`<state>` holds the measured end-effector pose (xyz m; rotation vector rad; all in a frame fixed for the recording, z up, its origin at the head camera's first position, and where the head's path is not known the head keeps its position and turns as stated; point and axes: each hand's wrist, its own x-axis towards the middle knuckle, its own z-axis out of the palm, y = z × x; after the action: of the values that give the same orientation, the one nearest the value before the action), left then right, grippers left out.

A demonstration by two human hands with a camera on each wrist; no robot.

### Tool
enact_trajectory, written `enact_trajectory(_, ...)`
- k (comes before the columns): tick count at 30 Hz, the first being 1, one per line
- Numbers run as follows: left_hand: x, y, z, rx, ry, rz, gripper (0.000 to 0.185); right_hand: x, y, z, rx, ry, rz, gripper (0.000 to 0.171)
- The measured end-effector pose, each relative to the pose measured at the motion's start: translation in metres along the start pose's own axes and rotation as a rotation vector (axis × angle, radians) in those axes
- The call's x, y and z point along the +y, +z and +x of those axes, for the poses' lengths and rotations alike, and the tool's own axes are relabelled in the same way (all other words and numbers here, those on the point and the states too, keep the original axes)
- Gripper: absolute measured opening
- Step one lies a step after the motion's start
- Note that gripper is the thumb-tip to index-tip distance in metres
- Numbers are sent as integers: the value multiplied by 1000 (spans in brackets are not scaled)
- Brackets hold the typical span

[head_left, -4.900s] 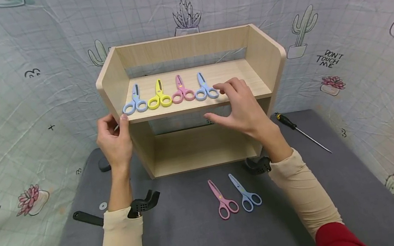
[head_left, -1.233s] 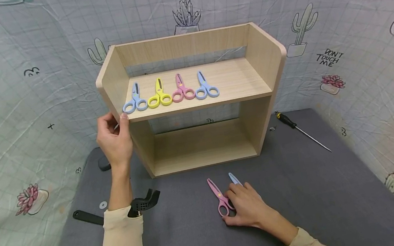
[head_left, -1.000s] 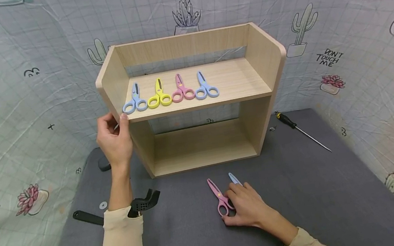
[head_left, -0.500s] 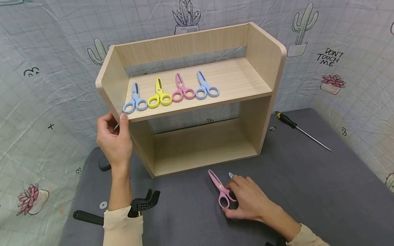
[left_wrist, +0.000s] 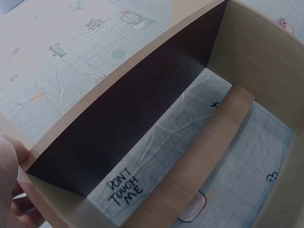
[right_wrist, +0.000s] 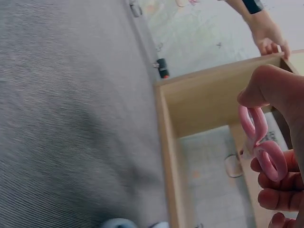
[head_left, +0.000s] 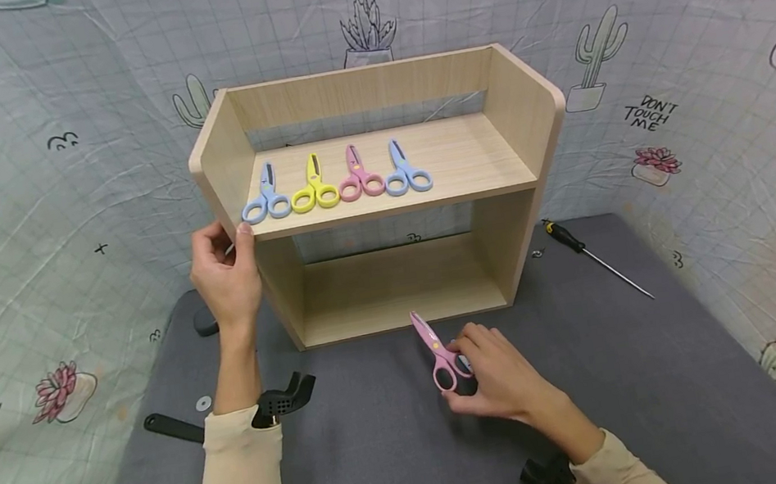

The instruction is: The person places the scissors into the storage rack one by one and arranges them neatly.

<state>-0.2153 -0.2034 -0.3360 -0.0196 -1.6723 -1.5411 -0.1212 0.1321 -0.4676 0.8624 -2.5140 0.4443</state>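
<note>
My left hand [head_left: 225,275] grips the left front edge of a two-tier wooden shelf [head_left: 476,153], thumb at the upper board's corner. In front of the shelf, my right hand [head_left: 499,375] pinches pink scissors [head_left: 433,341] by the finger loops, held above the table with blades toward the shelf. On the upper board lie blue scissors [head_left: 267,183], yellow scissors [head_left: 313,173], other pink scissors [head_left: 353,166] and a second blue pair [head_left: 397,159], side by side. A further blue pair [right_wrist: 118,223] on the table is mostly hidden by my right hand in the head view.
A screwdriver [head_left: 566,237] lies right of the shelf, near a small metal piece [head_left: 537,253]. At the left are a black handle [head_left: 172,429], a pale disc [head_left: 203,404] and a dark round object [head_left: 206,323]. Patterned cloth [head_left: 111,231] surrounds the grey table [head_left: 359,461].
My right hand has taken hold of the pink scissors on the table, lifted them and moved toward the shelf. Earlier it left the upper board. The left hand stays in place.
</note>
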Motion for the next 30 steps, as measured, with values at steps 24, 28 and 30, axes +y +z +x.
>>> enact_trajectory(24,2,0,-1,-6,2,-2,34,-2,-56,31,225,-172,92,52)
enact_trajectory(28,1,0,0,-2,-2,3,33,-5,-65,37,283,-212,88,51)
enact_trajectory(30,0,0,0,1,-7,7,33,-5,-70,40,311,-227,88,51)
